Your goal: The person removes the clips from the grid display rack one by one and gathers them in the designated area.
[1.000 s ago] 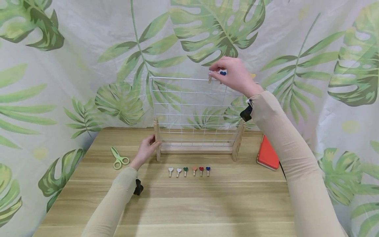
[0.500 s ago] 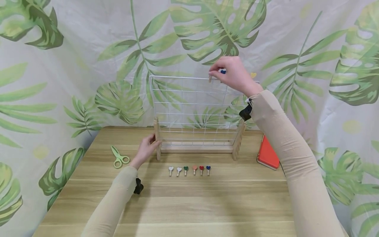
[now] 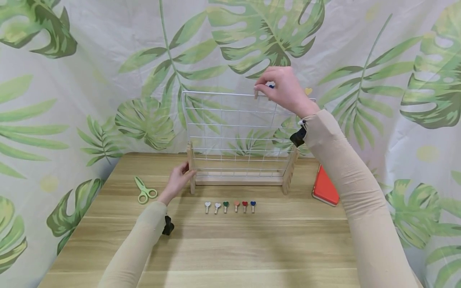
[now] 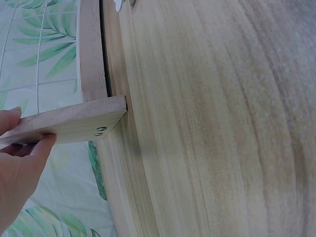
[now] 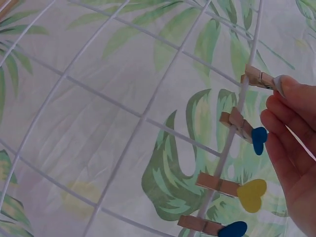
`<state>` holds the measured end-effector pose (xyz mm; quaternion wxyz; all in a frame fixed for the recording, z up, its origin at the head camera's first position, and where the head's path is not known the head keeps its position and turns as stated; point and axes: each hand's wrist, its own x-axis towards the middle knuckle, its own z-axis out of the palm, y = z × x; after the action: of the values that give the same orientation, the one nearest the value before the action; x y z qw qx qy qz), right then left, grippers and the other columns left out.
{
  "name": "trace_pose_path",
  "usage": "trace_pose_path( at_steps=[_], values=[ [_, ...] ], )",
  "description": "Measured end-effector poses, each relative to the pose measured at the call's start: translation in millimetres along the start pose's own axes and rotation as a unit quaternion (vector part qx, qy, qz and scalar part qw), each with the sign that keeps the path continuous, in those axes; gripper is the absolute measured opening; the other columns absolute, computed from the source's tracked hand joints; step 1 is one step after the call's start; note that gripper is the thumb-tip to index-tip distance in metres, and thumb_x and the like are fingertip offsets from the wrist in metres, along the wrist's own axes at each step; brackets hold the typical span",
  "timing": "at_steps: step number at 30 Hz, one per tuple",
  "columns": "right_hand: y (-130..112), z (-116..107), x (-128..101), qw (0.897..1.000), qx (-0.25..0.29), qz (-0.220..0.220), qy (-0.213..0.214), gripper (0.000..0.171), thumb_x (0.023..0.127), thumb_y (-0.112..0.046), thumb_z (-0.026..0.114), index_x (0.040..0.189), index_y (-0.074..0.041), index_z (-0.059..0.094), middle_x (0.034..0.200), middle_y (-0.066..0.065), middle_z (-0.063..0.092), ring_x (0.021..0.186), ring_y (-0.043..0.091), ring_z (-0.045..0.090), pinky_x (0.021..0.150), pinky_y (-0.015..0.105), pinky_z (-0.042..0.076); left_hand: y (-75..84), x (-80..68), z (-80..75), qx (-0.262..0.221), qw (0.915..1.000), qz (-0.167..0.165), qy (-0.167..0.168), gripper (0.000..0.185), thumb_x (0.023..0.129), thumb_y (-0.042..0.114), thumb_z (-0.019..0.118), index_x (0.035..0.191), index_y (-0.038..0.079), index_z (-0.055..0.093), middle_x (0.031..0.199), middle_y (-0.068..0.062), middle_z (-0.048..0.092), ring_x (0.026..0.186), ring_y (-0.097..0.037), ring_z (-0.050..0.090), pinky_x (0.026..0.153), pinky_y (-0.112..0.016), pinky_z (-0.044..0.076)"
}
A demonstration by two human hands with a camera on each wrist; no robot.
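A white wire grid rack (image 3: pixel 230 128) stands in a wooden stand (image 3: pixel 239 181) on the table. My right hand (image 3: pixel 260 89) pinches a small wooden clothespin (image 5: pixel 259 78) sitting on the rack's top wire (image 5: pixel 247 94); its head is mostly hidden under my fingertips (image 5: pixel 289 86). Beside it on the same wire hang a blue-heart pin (image 5: pixel 244 127), a yellow-heart pin (image 5: pixel 229 187) and another blue-heart pin (image 5: pixel 207 227). My left hand (image 3: pixel 185 173) grips the stand's left wooden foot (image 4: pixel 69 123), thumb above and fingers (image 4: pixel 34 148) below. Several heart-topped pins (image 3: pixel 230 207) lie in a row in front of the rack.
Green scissors (image 3: pixel 145 191) lie on the wooden table (image 3: pixel 230 248) left of my left hand. A red flat case (image 3: pixel 325 186) rests at the table's right edge. A leaf-print cloth (image 3: pixel 90 80) hangs close behind the rack.
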<state>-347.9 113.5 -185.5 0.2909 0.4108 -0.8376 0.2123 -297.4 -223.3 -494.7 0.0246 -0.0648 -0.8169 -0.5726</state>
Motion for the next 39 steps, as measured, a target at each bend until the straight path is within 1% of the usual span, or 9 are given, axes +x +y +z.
trace_pose_path(
  at_steps=[4,9,13,15,19,23,29,34,39],
  values=[
    [-4.6,-4.7,-0.2,1.000,0.002,-0.001,0.019,0.012,0.092,-0.014,0.071,0.090,-0.003,0.078,0.087,0.011,0.075,0.066,0.023,0.068,0.078,0.033,0.058,1.2,-0.7,-0.1,-0.003,1.0000,0.002,-0.003,0.052,0.101,0.006,0.053,0.147,-0.013,0.035,0.149,-0.035,0.040,0.143,-0.046,0.037,0.114,-0.055,0.039],
    [-11.6,-5.1,-11.6,1.000,0.008,-0.005,0.017,0.012,0.092,-0.015,0.072,0.093,-0.005,0.078,0.089,0.010,0.076,0.079,0.021,0.069,0.075,0.033,0.054,0.9,-1.0,-0.1,0.005,1.0000,0.001,-0.003,0.053,0.101,0.006,0.053,0.148,-0.011,0.034,0.150,-0.034,0.040,0.144,-0.045,0.036,0.116,-0.054,0.038],
    [-17.6,0.3,-29.9,0.998,0.021,-0.040,0.039,0.010,0.090,-0.013,0.073,0.092,-0.004,0.078,0.089,0.011,0.076,0.082,0.023,0.070,0.075,0.036,0.054,0.7,-1.5,-0.1,0.006,1.0000,0.003,-0.002,0.054,0.101,0.006,0.054,0.148,-0.011,0.035,0.149,-0.033,0.041,0.143,-0.045,0.037,0.115,-0.053,0.038],
    [-20.1,4.9,-41.3,0.997,0.035,-0.055,0.045,0.008,0.089,-0.010,0.074,0.092,-0.003,0.077,0.089,0.011,0.077,0.083,0.024,0.070,0.078,0.037,0.056,1.2,-2.5,-0.1,0.005,1.0000,0.005,-0.001,0.053,0.101,0.006,0.054,0.147,-0.011,0.035,0.149,-0.034,0.042,0.143,-0.046,0.037,0.115,-0.054,0.039],
    [-21.7,19.8,-71.0,0.996,0.057,-0.056,0.023,0.008,0.086,-0.006,0.075,0.093,-0.001,0.075,0.091,0.013,0.076,0.084,0.025,0.071,0.082,0.037,0.059,3.0,-3.8,0.0,0.005,1.0000,0.008,0.003,0.053,0.100,0.006,0.055,0.147,-0.011,0.036,0.148,-0.034,0.042,0.142,-0.046,0.038,0.115,-0.054,0.038],
    [-15.1,43.7,-107.9,0.997,0.069,-0.035,-0.021,0.009,0.085,-0.005,0.075,0.092,0.000,0.074,0.090,0.013,0.076,0.082,0.025,0.072,0.080,0.037,0.061,4.3,-3.7,0.1,0.008,0.9999,0.009,0.004,0.054,0.100,0.006,0.055,0.147,-0.012,0.035,0.148,-0.035,0.042,0.142,-0.047,0.037,0.116,-0.054,0.037],
    [-0.8,84.4,-165.3,0.993,0.084,0.019,-0.080,0.007,0.087,-0.008,0.075,0.092,-0.003,0.076,0.086,0.008,0.076,0.079,0.020,0.071,0.072,0.038,0.061,5.5,-2.9,0.7,0.016,0.9998,0.002,0.008,0.054,0.100,0.005,0.054,0.147,-0.012,0.034,0.148,-0.035,0.041,0.142,-0.046,0.038,0.115,-0.053,0.039],
    [1.6,117.6,-209.5,0.983,0.106,0.083,-0.126,0.007,0.088,-0.009,0.074,0.092,-0.005,0.077,0.085,0.006,0.075,0.079,0.018,0.071,0.073,0.033,0.062,5.8,-3.0,0.7,0.013,0.9999,0.002,0.011,0.055,0.100,0.004,0.055,0.148,-0.012,0.033,0.148,-0.035,0.041,0.142,-0.046,0.038,0.115,-0.053,0.039],
    [3.6,147.9,-246.2,0.965,0.135,0.150,-0.168,0.009,0.090,-0.012,0.073,0.094,-0.006,0.077,0.087,0.004,0.075,0.080,0.013,0.070,0.076,0.027,0.061,6.0,-2.4,1.6,0.017,0.9998,0.002,0.009,0.055,0.100,0.004,0.054,0.148,-0.012,0.033,0.149,-0.035,0.041,0.141,-0.046,0.039,0.115,-0.053,0.039]
  ],
)
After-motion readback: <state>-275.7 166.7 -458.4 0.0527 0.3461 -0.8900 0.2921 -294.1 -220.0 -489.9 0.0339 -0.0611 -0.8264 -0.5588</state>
